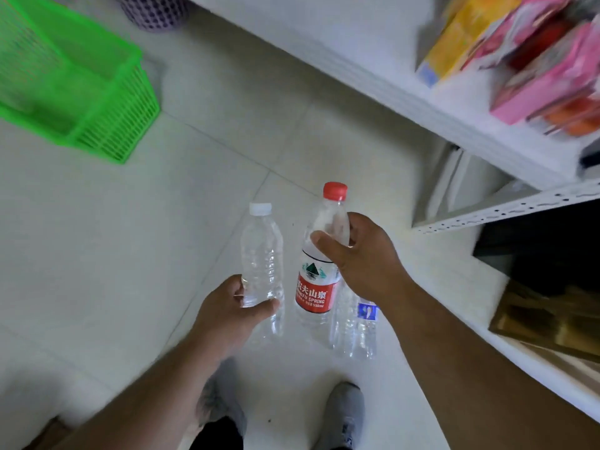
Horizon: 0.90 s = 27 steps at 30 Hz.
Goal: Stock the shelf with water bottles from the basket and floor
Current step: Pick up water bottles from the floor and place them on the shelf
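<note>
Your left hand (227,311) grips the clear bottle (261,254) low; your right hand (360,254) grips the red-label bottle (319,271) high. Carry both upright to the shelf (389,92) on the right, gripping firmly.

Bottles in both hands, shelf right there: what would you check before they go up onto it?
1. Left hand grips the white-capped bottle: ok, fingers curl round its lower part.
2. Right hand grips the red-capped bottle: ok, held near the shoulder.
3. Caps on: ok, both are in place.
4. Free space on the white shelf: ok, bare board left of the coloured boxes.
5. Blue-labelled bottle below the right hand: cannot tell whether it is held or standing on the floor.
6. Green basket emptied: cannot tell, blurred.
</note>
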Each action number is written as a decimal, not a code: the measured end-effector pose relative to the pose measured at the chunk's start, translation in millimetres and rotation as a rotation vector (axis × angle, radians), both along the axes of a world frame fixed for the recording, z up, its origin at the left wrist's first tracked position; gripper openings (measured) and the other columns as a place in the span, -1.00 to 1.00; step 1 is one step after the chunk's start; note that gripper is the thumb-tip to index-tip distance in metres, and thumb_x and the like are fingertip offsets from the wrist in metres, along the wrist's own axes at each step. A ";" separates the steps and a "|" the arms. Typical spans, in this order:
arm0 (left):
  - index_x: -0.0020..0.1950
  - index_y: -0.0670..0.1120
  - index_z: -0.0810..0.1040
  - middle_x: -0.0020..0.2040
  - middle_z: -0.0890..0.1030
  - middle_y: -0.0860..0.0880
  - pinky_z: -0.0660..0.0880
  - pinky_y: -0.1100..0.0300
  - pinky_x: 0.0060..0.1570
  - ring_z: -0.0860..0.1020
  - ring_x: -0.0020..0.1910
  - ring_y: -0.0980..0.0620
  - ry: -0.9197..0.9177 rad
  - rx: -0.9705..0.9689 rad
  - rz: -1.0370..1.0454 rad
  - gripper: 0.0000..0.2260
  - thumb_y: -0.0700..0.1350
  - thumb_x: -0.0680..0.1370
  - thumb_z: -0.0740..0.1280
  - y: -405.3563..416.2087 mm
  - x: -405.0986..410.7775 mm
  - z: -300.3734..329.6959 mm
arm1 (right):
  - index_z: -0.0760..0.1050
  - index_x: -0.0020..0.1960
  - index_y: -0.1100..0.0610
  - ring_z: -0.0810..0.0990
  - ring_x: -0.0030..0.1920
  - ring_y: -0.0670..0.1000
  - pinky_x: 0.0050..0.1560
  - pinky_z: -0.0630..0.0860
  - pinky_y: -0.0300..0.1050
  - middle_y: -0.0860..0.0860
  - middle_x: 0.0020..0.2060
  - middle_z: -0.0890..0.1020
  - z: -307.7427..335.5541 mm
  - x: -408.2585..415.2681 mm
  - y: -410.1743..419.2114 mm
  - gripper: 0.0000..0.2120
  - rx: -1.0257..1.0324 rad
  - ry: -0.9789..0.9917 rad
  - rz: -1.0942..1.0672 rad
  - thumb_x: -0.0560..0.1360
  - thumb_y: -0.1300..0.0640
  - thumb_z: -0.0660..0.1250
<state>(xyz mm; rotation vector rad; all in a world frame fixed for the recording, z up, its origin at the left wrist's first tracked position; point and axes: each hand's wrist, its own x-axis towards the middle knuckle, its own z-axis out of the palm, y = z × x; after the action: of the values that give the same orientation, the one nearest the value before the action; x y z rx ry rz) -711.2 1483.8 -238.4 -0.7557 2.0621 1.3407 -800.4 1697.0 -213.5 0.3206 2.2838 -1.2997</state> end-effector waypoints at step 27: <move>0.05 0.14 0.61 -0.09 0.69 0.29 0.45 0.54 -0.26 0.62 -0.10 0.35 0.792 -0.002 0.221 -0.70 -0.10 0.40 0.57 -246.0 1.9 608.7 | 0.56 0.03 -0.26 0.67 -0.12 -0.27 -0.11 0.59 -0.20 -0.30 -0.11 0.69 661.8 -5.6 -264.6 -0.76 -0.279 0.665 0.192 0.39 -0.19 0.49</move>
<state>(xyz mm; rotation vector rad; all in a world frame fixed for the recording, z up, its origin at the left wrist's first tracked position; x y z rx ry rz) -709.2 1237.7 370.3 -0.4970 2.6187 1.9925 -806.1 1432.4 448.3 -0.4884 2.5007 -1.7790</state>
